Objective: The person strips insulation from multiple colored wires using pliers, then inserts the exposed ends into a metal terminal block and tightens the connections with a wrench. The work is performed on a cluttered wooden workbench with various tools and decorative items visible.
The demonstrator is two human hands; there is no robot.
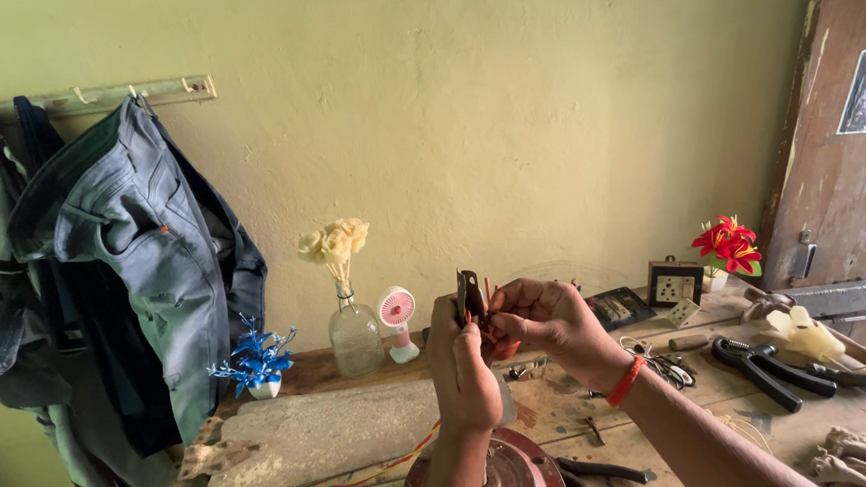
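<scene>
Both hands are raised above the middle of the workbench (pixel 740 463), close together and nearly touching. The left hand (pixel 461 361) is clenched around a small dark tool (pixel 468 296), a flat metal piece that stands upright out of the fist. The right hand (pixel 548 321) pinches thin red wires (pixel 488 289) between thumb and fingertips, holding them just beside the tool's upper end. An orange band (pixel 626 381) sits on the right wrist.

The wires look light, thin and limp, so they would bend or slip easily; a pinch close to the free ends, as the fingers have them, seems the surest hold. The tool looks stiff and small, easy to grip by its lower half in a closed fist.

Below the hands, at the near edge of the workbench, lies a round red metal disc (pixel 529 480), with dark pliers (pixel 599 479) beside it to the right. A larger black-handled tool (pixel 761 366) rests toward the right edge, near a pale cloth (pixel 855 465). Along the far edge stand a glass bottle with cream flowers (pixel 352 334), a small pink fan (pixel 398 317), a blue ornament (pixel 258 358), a socket box (pixel 675 283) and red flowers (pixel 729 244). Jeans (pixel 142 246) hang from a wall rack at the left.
</scene>
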